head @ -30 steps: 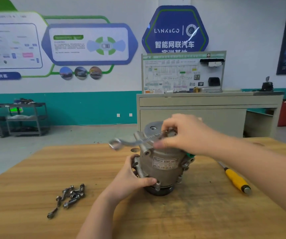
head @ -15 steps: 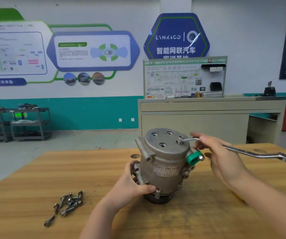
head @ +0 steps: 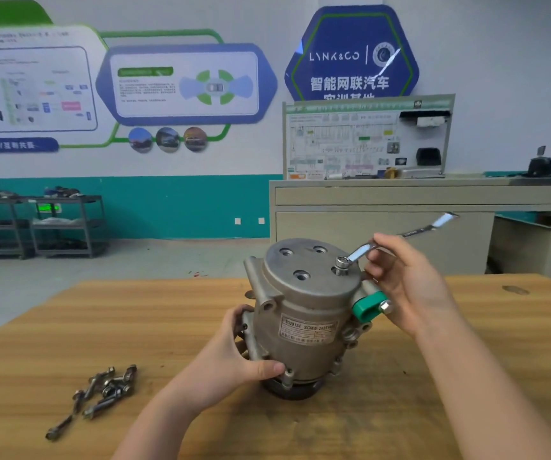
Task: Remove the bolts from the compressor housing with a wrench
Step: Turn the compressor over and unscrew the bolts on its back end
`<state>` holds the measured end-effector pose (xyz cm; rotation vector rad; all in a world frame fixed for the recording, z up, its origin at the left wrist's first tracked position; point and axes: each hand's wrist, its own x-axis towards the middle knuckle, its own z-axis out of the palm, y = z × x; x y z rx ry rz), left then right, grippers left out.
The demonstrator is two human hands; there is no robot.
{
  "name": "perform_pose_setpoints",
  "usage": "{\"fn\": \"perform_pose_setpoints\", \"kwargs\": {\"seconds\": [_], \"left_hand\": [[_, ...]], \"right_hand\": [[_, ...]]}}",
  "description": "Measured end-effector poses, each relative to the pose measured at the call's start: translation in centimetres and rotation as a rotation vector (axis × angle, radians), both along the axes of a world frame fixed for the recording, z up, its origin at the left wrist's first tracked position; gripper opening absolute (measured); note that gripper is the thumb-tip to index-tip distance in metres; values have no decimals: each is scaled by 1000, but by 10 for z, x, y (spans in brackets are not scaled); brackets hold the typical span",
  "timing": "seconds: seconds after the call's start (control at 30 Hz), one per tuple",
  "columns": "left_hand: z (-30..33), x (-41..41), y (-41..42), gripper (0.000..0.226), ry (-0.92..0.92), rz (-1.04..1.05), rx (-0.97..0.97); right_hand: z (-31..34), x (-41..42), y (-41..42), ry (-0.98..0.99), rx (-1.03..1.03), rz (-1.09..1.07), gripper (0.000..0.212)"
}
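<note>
Nearest, to the left of the compressor housing (head: 304, 313), loosened bolts (head: 101, 393) are piled on the wooden bench (head: 466, 393). The housing's lower left side is gripped by the left hand (head: 234, 353). Farther back, the ring wrench (head: 393, 239), pinched by the right hand (head: 407, 277), is seated on the last top bolt (head: 342, 265). Unscrewing appears in hand; another turn, then lifting out, is probably needed.

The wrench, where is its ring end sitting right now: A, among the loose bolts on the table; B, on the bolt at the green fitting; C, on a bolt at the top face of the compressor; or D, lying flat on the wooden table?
C: the wrench has its ring end on a bolt at the top face of the compressor, handle held by the right hand.
</note>
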<state>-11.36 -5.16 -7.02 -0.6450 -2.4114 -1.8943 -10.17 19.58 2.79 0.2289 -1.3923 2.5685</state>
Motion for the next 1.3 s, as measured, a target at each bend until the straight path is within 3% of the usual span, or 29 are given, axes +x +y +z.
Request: {"fn": "perform_pose_setpoints", "kwargs": {"seconds": [0.2,0.33,0.4,0.5,0.63,0.8,1.03,1.2,1.3], "left_hand": [[1,4,3,94,13,20,-33],[2,7,8,89,8,25,-51],[4,9,10,83,-4,24,-30],[5,12,13,81,-15,26,-28],[2,14,18,80,13,64,-18],[-6,13,40,108,119,229,96],[-14,13,66,100,3,361,281],[-17,18,71,111,159,402,174],[-16,18,68,112,153,421,174]], "right_hand": [[6,15,7,336,-156,-292,45],[-8,24,-4,436,216,-840,42],[-13,25,-13,507,340,-950,36],[-17,27,-21,646,481,-1004,33],[-22,28,-26,669,538,-997,37],[-21,30,-29,707,610,-1079,39],[-18,18,-28,641,684,-1131,42],[-12,11,-33,644,715,-1157,45],[-5,17,-40,640,929,-1179,49]]}}
